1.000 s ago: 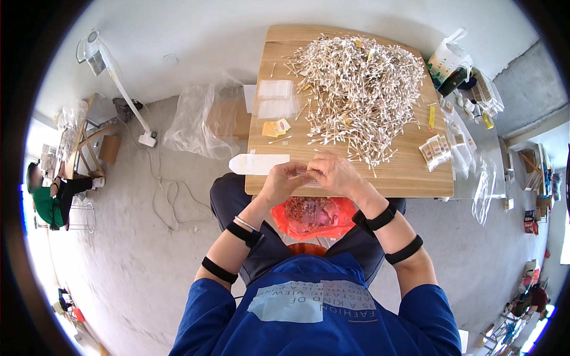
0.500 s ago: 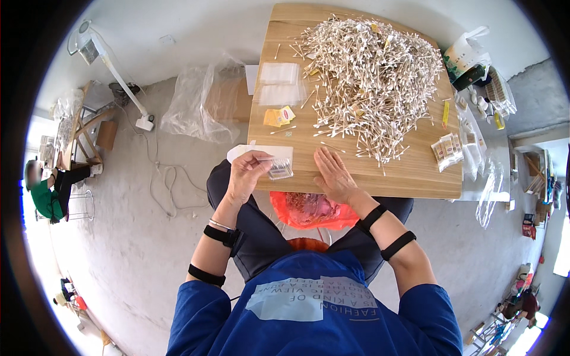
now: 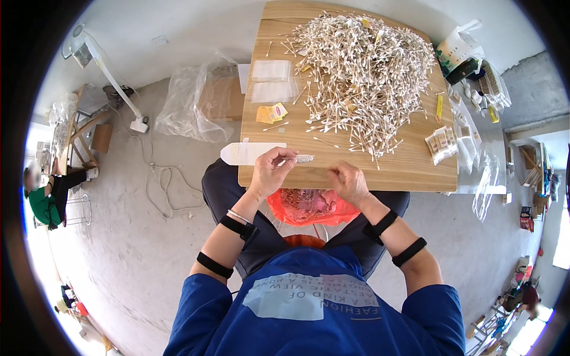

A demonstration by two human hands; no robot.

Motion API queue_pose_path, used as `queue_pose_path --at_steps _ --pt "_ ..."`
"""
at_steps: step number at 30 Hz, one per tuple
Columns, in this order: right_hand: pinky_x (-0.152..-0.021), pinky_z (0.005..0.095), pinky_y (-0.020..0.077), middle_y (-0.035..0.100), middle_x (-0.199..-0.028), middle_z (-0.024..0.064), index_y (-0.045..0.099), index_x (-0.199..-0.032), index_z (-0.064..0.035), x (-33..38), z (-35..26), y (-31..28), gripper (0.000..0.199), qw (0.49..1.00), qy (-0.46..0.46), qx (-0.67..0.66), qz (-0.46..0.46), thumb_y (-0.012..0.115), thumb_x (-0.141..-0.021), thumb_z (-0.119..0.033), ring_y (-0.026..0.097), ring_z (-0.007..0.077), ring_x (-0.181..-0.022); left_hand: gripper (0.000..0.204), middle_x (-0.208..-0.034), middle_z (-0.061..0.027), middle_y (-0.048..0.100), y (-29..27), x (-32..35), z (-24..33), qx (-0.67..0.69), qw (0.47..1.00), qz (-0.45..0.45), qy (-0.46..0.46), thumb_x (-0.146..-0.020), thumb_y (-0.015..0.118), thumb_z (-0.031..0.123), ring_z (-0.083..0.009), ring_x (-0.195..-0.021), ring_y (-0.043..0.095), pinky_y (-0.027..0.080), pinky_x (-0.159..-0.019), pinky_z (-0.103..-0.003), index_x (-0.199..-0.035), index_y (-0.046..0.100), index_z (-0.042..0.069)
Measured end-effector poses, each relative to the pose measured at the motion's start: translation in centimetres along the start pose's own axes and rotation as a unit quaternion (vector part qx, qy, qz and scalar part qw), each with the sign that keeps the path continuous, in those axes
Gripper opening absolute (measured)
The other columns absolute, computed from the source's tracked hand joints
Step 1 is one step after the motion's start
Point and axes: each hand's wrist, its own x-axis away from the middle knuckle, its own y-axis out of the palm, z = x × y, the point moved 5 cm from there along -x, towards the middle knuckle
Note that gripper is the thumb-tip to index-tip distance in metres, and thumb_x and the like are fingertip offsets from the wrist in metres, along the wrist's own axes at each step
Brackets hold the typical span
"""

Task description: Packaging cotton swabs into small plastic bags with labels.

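Observation:
My left hand pinches a small clear packet of cotton swabs between thumb and fingers. The packet is turned nearly edge-on, just above the near edge of the wooden table. To its right, my right hand is closed at the table edge, its fingers curled in together. What they hold, if anything, is too small to tell. Under the left hand's side lies a white pointed card. A large heap of loose cotton swabs covers the table's far middle and right.
Flat clear bags and yellow cards lie at the table's left. Filled swab packets sit at the right edge. A red plastic bag hangs below the near edge, between my legs. Cables run across the floor.
My left hand has moved right with the packet and tipped it edge-on. My right hand has gone from lying flat with fingers stretched to curled fingers, slightly further right and nearer me.

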Motion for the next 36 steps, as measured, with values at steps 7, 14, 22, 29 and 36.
queue_pose_path --at_steps 7,14,22,29,36 --pt "-0.111 0.0426 0.0307 0.044 -0.143 0.0177 0.051 -0.132 -0.0054 2.2 1.0 3.3 0.047 0.960 -0.169 0.221 0.014 0.059 -0.087 -0.018 0.035 0.0333 -0.137 0.009 -0.099 -0.0097 0.070 -0.4 0.1 -0.4 -0.061 0.996 0.061 0.037 -0.087 0.066 0.001 -0.0132 -0.094 0.065 0.052 -0.089 -0.028 -0.095 0.064 -0.002" --pt "-0.111 0.0440 0.0316 0.047 -0.138 0.0208 0.053 -0.129 -0.0028 3.7 1.1 2.5 0.042 0.978 0.006 -0.061 -0.202 0.056 -0.089 -0.015 0.039 0.0378 -0.132 0.009 -0.100 -0.0097 0.070 0.4 0.0 -0.8 -0.063 0.997 0.036 0.042 -0.087 0.066 0.002 -0.0136 -0.095 0.065 0.052 -0.088 -0.027 -0.096 0.065 -0.001" --pt "-0.115 0.0449 0.0247 0.037 -0.146 0.0201 0.045 -0.134 0.0024 3.3 3.6 1.7 0.049 0.987 -0.051 0.149 0.039 0.053 -0.089 -0.014 0.029 0.0350 -0.139 0.009 -0.100 -0.0086 0.070 1.3 -0.3 -1.2 -0.100 0.993 0.030 0.054 -0.087 0.067 0.003 -0.0126 -0.092 0.065 0.052 -0.084 -0.026 -0.094 0.065 0.000" --pt "-0.084 0.0378 0.0515 0.069 -0.087 0.0117 0.066 -0.107 -0.0059 3.2 -1.1 0.3 0.027 0.995 -0.032 -0.097 0.001 0.069 -0.081 -0.015 0.067 0.0271 -0.087 0.010 -0.100 -0.0090 0.071 1.8 -0.5 -1.3 -0.131 0.990 0.021 0.052 -0.086 0.066 0.002 -0.0141 -0.093 0.066 0.053 -0.083 -0.027 -0.095 0.065 0.000" --pt "-0.087 0.0370 0.0497 0.068 -0.096 0.0104 0.067 -0.105 -0.0051 0.2 -1.2 -2.4 0.029 0.971 -0.093 -0.044 0.216 0.074 -0.078 -0.014 0.061 0.0296 -0.100 0.016 -0.106 -0.0097 0.071 4.8 -0.5 -1.0 -0.141 0.988 -0.046 0.050 -0.083 0.069 0.003 -0.0195 -0.098 0.068 0.052 -0.085 -0.029 -0.099 0.066 0.002"
